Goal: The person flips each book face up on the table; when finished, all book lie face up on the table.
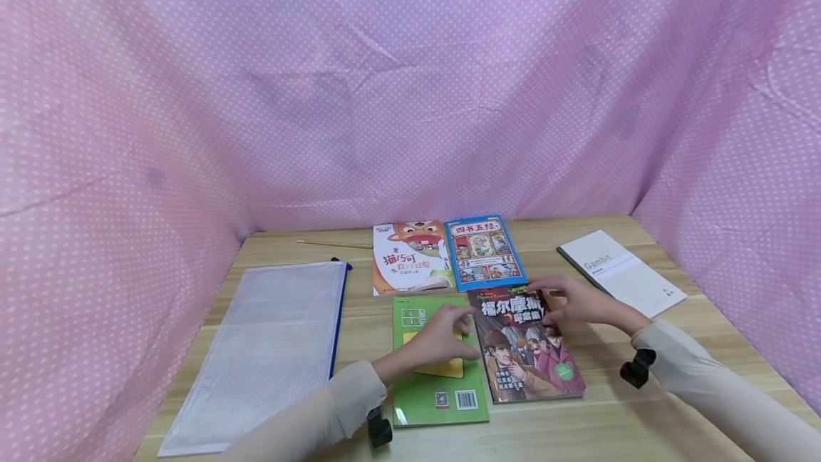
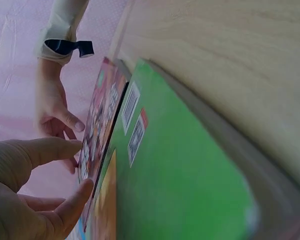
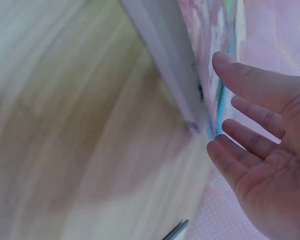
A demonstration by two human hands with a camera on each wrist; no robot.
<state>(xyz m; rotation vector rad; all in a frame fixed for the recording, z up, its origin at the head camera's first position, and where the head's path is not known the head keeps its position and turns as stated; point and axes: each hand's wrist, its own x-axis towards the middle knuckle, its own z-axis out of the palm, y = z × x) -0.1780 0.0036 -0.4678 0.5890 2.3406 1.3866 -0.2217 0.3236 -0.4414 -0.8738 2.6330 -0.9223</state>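
A comic-style paperback book (image 1: 527,348) with a dark brown illustrated cover lies face up at the front middle of the table. My left hand (image 1: 444,337) hovers over the green book (image 1: 442,405), thumb and fingers spread apart, fingertips right at the paperback's left edge. At the paperback's upper right edge is my right hand (image 1: 580,301), with loosely extended fingers. In the right wrist view, the right hand (image 3: 270,130) has its thumb over the cover side and its other fingers near the book's corner. The left wrist view shows the green book's back cover (image 2: 180,165) with its barcode.
Behind lie a white book with a cartoon animal (image 1: 410,269) and a blue-bordered book (image 1: 484,255). A pale notebook (image 1: 622,273) lies at right, a white mesh zip pouch (image 1: 263,348) at left. A pencil (image 1: 333,244) lies near the back edge, before a pink dotted curtain (image 1: 410,91).
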